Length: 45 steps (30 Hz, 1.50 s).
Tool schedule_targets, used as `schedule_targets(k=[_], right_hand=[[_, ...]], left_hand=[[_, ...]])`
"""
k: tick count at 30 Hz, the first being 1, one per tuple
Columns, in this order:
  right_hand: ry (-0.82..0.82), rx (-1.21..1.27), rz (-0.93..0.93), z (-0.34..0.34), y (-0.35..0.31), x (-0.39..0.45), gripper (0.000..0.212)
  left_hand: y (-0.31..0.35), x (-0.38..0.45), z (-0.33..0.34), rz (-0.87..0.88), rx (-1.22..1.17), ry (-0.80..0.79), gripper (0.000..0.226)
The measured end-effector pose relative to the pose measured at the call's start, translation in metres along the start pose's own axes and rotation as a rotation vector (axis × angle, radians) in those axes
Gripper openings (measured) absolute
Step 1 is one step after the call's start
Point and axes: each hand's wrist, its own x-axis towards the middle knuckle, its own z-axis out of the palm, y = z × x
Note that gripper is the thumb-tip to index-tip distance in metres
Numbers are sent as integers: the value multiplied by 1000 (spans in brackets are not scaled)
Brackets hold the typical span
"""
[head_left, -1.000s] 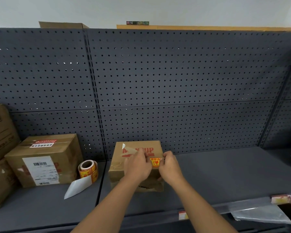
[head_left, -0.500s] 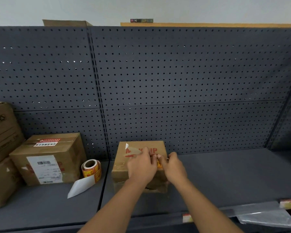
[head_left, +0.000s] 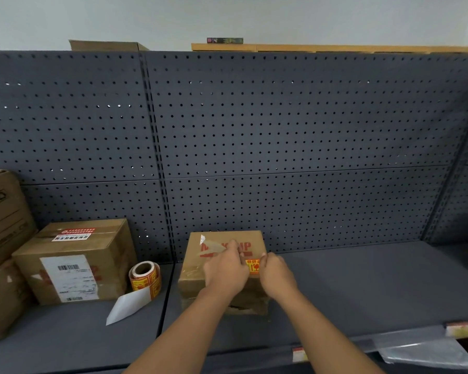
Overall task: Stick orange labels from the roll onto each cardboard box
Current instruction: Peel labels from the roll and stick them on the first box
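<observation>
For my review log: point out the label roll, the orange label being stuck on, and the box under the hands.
label roll [head_left: 144,276], head view, on its orange outer wrap.
orange label [head_left: 253,266], head view, on its printed face.
cardboard box [head_left: 193,276], head view, on its top left part.

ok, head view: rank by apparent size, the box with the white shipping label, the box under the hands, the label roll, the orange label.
1. Box with white shipping label
2. Box under the hands, partly covered, so the gap is unsure
3. Label roll
4. Orange label, partly hidden

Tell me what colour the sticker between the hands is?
Orange with red marks, the sticker in the head view.
</observation>
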Motion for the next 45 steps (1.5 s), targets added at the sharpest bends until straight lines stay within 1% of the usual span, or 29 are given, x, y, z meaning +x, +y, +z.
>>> schedule_targets(k=[6, 7, 9, 11, 12, 16, 19, 21, 24, 28, 31, 34, 37, 41, 45], right_hand=[[-73, 29, -20, -7, 5, 2, 57], [-78, 33, -25, -8, 6, 3, 56], [-68, 49, -35, -8, 6, 4, 48], [-40, 53, -50, -5, 6, 3, 41], [-21, 55, -52, -4, 6, 3, 40], [47, 80, -28, 1, 4, 1, 40], [19, 72, -32, -1, 5, 1, 44], [-11, 59, -67, -3, 7, -2, 49], [9, 51, -125, -1, 11, -9, 50], [-15, 162, -167, 1, 16, -6, 43], [-11, 198, -179, -1, 19, -3, 40], [-31, 265, -183, -1, 20, -4, 41], [-71, 299, -186, -5, 26, -10, 44], [-127, 331, -182, -7, 34, -13, 47], [-114, 312, -121, -9, 34, -11, 49]], left_hand=[[2, -2, -6, 4, 4, -3, 19], [2, -2, -6, 4, 0, -6, 20], [1, -2, -4, 3, -4, -8, 20], [2, -3, -3, 9, -1, -4, 18], [2, -3, -3, 13, -3, -3, 17], [5, -1, -3, 8, 8, -38, 13], [7, 1, -4, -8, 19, -75, 13], [8, 3, -6, -25, 10, -117, 14], [6, 7, -8, -35, -25, -176, 18], [-2, 7, -6, -3, -122, -246, 30], [-7, 2, -5, 75, -77, -224, 37], [-13, 1, -2, 126, -99, -188, 30], [-16, 4, -2, 135, -138, -219, 27], [-17, 7, -3, 116, -167, -249, 29], [-15, 0, -4, 139, -138, -208, 17]])
